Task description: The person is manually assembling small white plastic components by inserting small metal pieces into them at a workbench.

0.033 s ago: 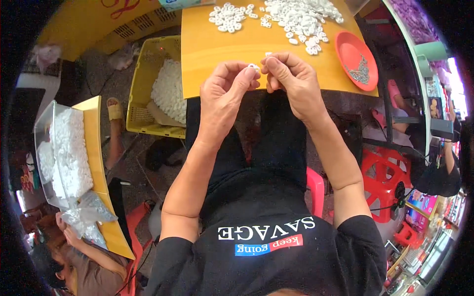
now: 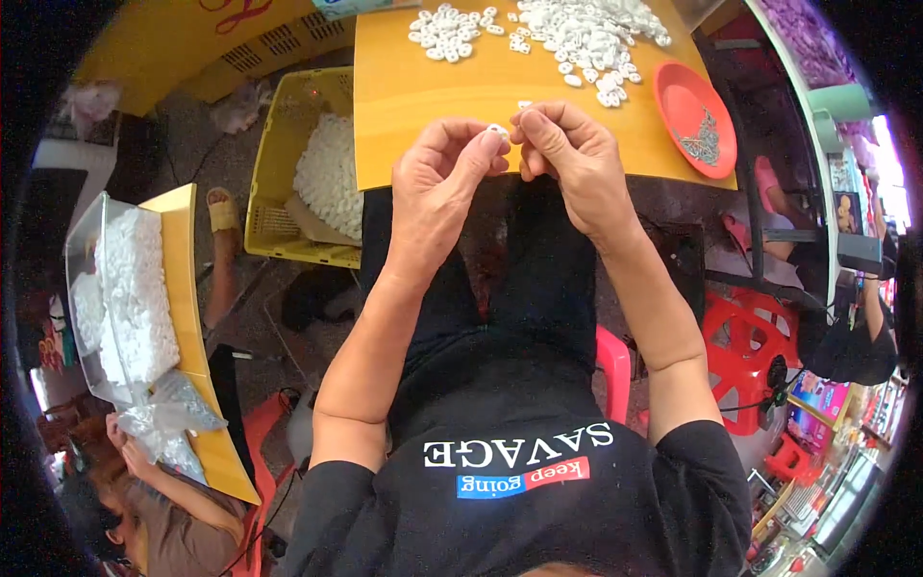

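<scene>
Above the near edge of the wooden table [image 2: 442, 106], my two hands meet with their fingertips close together. My left hand [image 2: 437, 173] pinches a small white plastic piece [image 2: 496, 130] between thumb and forefinger. The thumb and forefinger of my right hand [image 2: 577, 159] are pressed together right beside it; whatever they hold is too small or hidden to make out. Just past the right fingertips shows another white bit [image 2: 524, 104]. Farther back lie a small pile of oval white pieces with holes [image 2: 447, 34] and a larger pile [image 2: 596, 38].
A red plate [image 2: 673, 96] with small metal parts [image 2: 707, 139] stands at the table's right. Left of the table is a yellow crate [image 2: 264, 192] of white pieces. Farther left, another person's hand [image 2: 135, 452] is by a plastic bag [image 2: 168, 423] and a clear bin [image 2: 87, 260].
</scene>
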Tool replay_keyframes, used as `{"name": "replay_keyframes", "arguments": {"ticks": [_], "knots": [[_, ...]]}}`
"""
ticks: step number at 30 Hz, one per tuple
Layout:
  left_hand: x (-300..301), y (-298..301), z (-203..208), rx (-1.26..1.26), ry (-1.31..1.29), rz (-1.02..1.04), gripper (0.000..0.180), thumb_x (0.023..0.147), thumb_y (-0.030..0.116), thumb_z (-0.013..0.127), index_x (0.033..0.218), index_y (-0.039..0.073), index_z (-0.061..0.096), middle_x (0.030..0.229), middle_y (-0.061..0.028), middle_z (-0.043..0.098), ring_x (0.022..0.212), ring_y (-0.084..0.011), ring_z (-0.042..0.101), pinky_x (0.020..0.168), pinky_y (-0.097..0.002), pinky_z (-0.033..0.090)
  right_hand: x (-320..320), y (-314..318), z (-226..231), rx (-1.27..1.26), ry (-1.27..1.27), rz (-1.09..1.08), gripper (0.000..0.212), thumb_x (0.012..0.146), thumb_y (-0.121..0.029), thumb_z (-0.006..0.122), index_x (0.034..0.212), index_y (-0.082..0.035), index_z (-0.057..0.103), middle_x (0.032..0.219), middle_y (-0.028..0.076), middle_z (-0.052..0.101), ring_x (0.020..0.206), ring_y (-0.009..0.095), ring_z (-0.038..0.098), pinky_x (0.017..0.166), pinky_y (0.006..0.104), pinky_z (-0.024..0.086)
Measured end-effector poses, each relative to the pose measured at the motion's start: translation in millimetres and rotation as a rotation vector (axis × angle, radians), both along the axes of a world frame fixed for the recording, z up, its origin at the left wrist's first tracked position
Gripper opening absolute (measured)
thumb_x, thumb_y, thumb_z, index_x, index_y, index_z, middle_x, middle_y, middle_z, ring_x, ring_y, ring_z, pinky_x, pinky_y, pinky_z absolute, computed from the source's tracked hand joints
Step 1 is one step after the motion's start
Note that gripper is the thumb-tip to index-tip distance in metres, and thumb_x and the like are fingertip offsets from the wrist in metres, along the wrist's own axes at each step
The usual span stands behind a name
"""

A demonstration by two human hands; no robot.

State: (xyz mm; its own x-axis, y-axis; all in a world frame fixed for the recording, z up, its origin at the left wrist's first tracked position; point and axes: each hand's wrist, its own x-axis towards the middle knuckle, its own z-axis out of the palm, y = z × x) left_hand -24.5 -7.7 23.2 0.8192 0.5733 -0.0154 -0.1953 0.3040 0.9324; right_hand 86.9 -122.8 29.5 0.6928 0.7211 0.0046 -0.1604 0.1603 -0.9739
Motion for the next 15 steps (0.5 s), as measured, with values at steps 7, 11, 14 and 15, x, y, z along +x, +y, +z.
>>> {"name": "replay_keyframes", "arguments": {"ticks": [7,11,14,15], "knots": [[-1.5,-0.5,-0.5,0.046,-0.015,-0.047,0.016,0.093,0.011,0.065,0.101,-0.002,0.062,0.092,-0.0057,0.067,0.082,-0.0097,0.063,0.074,-0.0232,0.052,-5.3,-0.5,-1.1,0.039,0.021,0.029,0.024,0.094,-0.024,0.065,0.096,-0.001,0.064,0.08,0.0,0.062,0.063,0.004,0.053,0.059,0.0185,0.045],[-3.5,-1.7,1.2,0.088,0.038,-0.064,0.015,0.093,0.01,0.065,0.102,-0.001,0.061,0.095,-0.006,0.067,0.083,-0.01,0.063,0.076,-0.023,0.052,-6.2,-1.6,-2.4,0.037,0.008,0.034,0.023,0.094,-0.024,0.065,0.095,-0.001,0.064,0.079,-0.001,0.062,0.063,0.004,0.053,0.059,0.0186,0.045],[-2.0,-4.9,-1.1,0.09,-0.026,-0.017,0.017,0.093,0.012,0.066,0.097,-0.004,0.063,0.086,-0.0041,0.067,0.078,-0.0075,0.062,0.07,-0.0208,0.051,-7.5,-1.8,-2.0,0.003,-0.041,0.02,0.022,0.094,-0.023,0.065,0.094,-0.001,0.064,0.078,-0.001,0.062,0.063,0.004,0.053,0.058,0.0188,0.046],[-1.9,-5.2,-1.3,0.089,-0.026,-0.017,0.017,0.093,0.012,0.066,0.097,-0.004,0.063,0.086,-0.0041,0.067,0.078,-0.0075,0.062,0.07,-0.0208,0.051,-8.1,-1.7,-1.8,0.002,-0.04,0.02,0.022,0.094,-0.023,0.065,0.094,-0.001,0.064,0.078,-0.001,0.062,0.063,0.004,0.053,0.058,0.0188,0.046]]}}
